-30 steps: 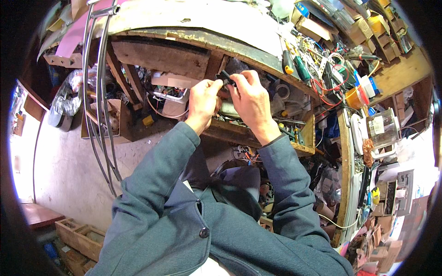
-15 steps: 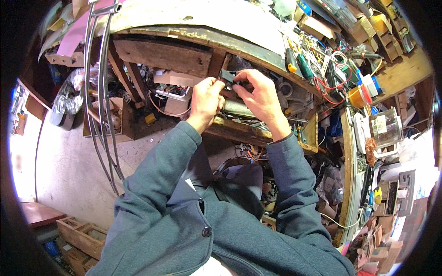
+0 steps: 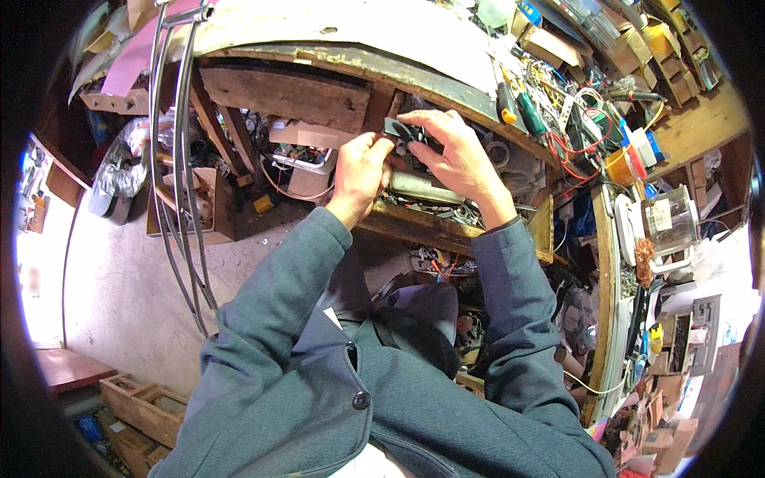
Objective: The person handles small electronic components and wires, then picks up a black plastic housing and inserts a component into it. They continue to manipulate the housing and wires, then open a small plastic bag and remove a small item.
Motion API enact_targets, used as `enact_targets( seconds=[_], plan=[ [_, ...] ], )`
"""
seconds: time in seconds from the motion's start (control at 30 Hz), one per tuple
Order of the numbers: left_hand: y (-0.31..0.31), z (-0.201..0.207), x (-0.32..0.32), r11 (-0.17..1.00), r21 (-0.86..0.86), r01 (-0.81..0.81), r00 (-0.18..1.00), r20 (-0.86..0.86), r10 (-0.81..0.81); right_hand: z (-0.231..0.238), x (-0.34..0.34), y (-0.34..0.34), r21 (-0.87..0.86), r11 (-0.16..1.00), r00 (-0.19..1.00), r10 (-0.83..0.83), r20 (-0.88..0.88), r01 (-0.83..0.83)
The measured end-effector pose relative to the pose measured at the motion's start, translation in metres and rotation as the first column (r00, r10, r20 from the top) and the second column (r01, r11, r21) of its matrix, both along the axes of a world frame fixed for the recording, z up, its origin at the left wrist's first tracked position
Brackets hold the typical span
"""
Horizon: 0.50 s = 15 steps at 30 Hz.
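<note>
My left hand is closed in a pinch on a small dark grey, flat-sided piece, held up over an open drawer. Across from it, my right hand bends its index finger over the top of the same piece. Its thumb comes up from below, so the fingers curl around the piece's right side. Most of the piece is covered by fingers, and its exact kind cannot be made out. Below the hands, a pale metallic cylinder lies in the wooden drawer among small parts.
Ahead runs a workbench with a worn wooden edge. Screwdrivers with dark green handles and tangled wires lie on its right part. Bent metal rods stand at the left. A clear plastic container sits on the right-hand side shelf.
My right hand has shifted slightly right, its index finger now stretched further over the dark piece. The left hand stays nearly in place. The view has moved a little.
</note>
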<state>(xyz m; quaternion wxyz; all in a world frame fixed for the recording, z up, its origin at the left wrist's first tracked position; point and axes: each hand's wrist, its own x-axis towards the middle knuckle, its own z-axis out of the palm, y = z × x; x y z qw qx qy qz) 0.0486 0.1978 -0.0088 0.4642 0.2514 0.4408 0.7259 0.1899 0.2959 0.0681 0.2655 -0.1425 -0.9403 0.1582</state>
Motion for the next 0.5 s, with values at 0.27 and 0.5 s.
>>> enact_targets(
  seconds=[0.27,0.5],
  plan=[
    [0.002,-0.001,0.0,1.0,0.001,0.022,0.999,0.024,-0.022,-0.011,-0.002,0.002,-0.003,0.998,0.989,-0.068,-0.131,0.068],
    [0.001,0.0,-0.001,1.0,-0.011,0.029,0.999,0.034,-0.029,-0.012,-0.015,0.002,0.035,0.971,0.91,-0.207,-0.359,0.235]
  ],
)
